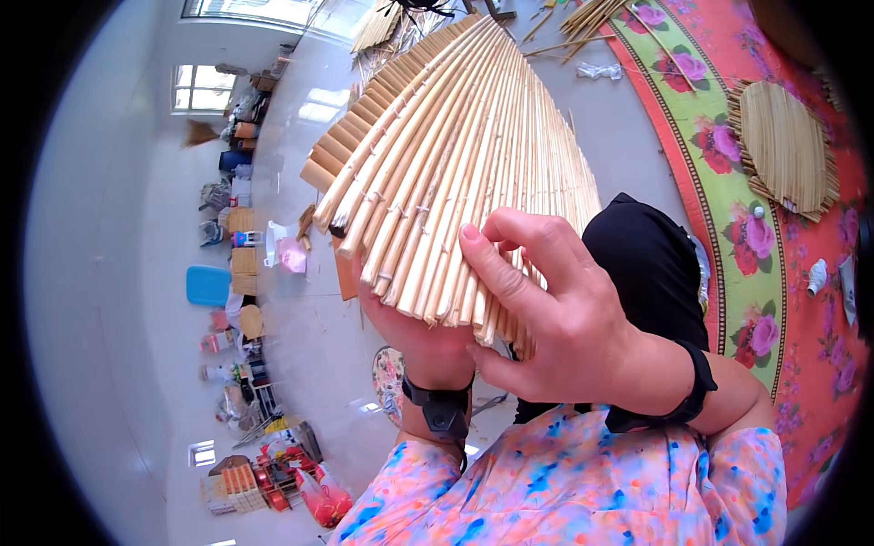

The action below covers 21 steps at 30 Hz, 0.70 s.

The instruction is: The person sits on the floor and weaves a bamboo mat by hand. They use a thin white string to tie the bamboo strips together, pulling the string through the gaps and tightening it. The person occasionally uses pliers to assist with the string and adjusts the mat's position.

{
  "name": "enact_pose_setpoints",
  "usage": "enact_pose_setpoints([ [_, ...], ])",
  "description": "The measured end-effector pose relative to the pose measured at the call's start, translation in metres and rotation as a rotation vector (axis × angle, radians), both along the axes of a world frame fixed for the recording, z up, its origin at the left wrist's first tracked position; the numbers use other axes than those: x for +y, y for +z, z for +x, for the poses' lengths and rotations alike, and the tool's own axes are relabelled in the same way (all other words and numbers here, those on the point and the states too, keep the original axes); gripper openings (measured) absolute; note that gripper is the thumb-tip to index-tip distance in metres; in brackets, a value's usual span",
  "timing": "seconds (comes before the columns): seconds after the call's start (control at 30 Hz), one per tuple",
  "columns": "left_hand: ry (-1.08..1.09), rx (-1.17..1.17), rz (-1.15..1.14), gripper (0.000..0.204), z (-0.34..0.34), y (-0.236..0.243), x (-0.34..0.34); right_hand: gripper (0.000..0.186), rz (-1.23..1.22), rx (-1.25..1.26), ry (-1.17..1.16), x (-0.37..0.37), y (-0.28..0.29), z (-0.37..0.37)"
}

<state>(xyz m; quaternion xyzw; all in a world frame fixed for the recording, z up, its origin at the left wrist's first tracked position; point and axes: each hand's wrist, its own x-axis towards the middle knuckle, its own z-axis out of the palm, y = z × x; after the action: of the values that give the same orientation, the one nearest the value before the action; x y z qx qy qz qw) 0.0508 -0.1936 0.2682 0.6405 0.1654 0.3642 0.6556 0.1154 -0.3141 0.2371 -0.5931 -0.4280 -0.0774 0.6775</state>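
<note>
A fan-shaped mat of pale reed stalks point(473, 182) fills the middle of the view, its stalks joined by rows of small stitches. The stalks narrow together at the far end and spread toward me, where their cut ends form an uneven edge. Along the left side lie darker, wider tan strips point(364, 127). My right hand point(555, 282) is closed on the near right edge, with a fingertip pressing the top surface and another digit beside the cut ends. My left hand point(405, 318) is beneath the mat at the near edge; its fingers are hidden there.
On the right, a flowered red and green cloth point(756, 300) bears another oval reed piece point(785, 146) and a small white bulb-shaped thing point(818, 277). Loose reed sticks point(592, 23) lie at the far side. Boxes, a blue stool point(208, 285) and red bags point(323, 496) line the left wall.
</note>
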Motion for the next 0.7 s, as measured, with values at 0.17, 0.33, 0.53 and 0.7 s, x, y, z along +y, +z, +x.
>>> enact_pose_setpoints([
  [0.17, -0.057, -0.111, -0.171, 0.054, -0.001, -0.002, 0.003, 0.063, -0.021, -0.037, -0.060, -0.002, 0.003, 0.001],
  [0.33, -0.254, -0.217, -0.215, 0.052, 0.002, -0.003, 0.001, 0.058, -0.085, -0.014, -0.157, -0.004, 0.013, -0.009],
  [0.53, -0.436, -0.299, -0.709, 0.022, 0.014, 0.013, -0.004, 0.052, -0.170, -0.016, -0.313, -0.001, 0.022, -0.015],
  [0.7, -0.831, -0.399, -0.755, 0.028, 0.022, 0.005, 0.016, 0.043, -0.285, -0.114, -0.520, 0.000, 0.029, -0.016],
])
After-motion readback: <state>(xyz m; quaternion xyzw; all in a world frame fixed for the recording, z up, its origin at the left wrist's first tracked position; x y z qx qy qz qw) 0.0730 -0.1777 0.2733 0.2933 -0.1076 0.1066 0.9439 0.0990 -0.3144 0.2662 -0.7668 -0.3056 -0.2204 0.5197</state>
